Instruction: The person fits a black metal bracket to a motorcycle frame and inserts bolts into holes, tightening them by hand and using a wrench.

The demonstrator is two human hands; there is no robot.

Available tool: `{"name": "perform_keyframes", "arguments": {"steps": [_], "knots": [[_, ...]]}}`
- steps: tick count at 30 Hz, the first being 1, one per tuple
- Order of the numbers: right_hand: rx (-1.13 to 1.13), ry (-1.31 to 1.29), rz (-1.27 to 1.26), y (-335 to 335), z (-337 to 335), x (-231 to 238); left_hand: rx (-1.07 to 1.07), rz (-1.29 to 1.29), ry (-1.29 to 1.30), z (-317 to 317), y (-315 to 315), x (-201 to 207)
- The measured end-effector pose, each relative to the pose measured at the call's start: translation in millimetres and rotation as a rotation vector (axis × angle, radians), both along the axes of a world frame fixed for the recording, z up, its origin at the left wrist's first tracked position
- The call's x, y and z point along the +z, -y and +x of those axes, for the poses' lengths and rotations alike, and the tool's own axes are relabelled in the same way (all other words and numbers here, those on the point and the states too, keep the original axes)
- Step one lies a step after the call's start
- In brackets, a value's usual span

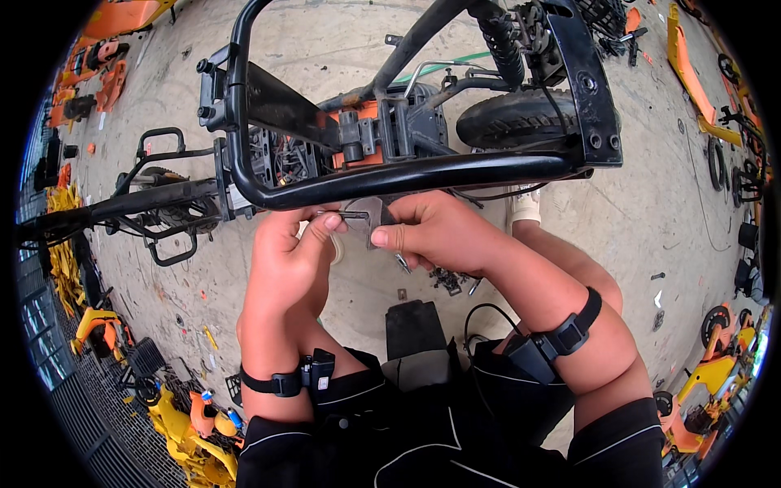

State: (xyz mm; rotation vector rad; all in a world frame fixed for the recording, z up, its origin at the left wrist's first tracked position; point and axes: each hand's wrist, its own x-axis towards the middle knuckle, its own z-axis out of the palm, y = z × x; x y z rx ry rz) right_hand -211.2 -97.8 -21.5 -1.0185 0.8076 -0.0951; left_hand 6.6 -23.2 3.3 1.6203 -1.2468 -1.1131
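Just under the black tubular rail of a scooter frame [407, 177], both hands meet at close range. My left hand [294, 248] is closed, pinching a thin dark rod [353, 215] between thumb and fingertips. Thumb and curled fingers of my right hand [431, 230] grip a thin greyish flat piece [375, 220], which looks partly see-through. The rod lies against or just in front of that piece; I cannot tell whether they are joined. The rail partly covers the left fingertips.
A tyre [521, 122] and a black shock absorber [498, 41] sit within the frame's right side. Small metal parts [446, 281] lie on the concrete floor below my right hand. Orange and yellow body panels [175, 423] line both sides.
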Motion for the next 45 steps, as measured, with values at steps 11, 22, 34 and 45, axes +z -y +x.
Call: {"name": "perform_keyframes", "arguments": {"steps": [11, 22, 34, 45], "knots": [[-0.033, 0.009, -0.014, -6, 1, -9, 0.081, 0.077, 0.053, -7, 3, 2], [-0.049, 0.031, -0.047, -12, 0, -9, 0.145, 0.218, 0.002, -14, 2, 2], [-0.153, 0.215, 0.092, -17, 3, -18, 0.375, 0.058, -0.505, -24, 6, -15], [-0.167, 0.429, 0.244, -21, 1, -21, 0.299, 0.087, -0.566, -7, 0, 0]]}}
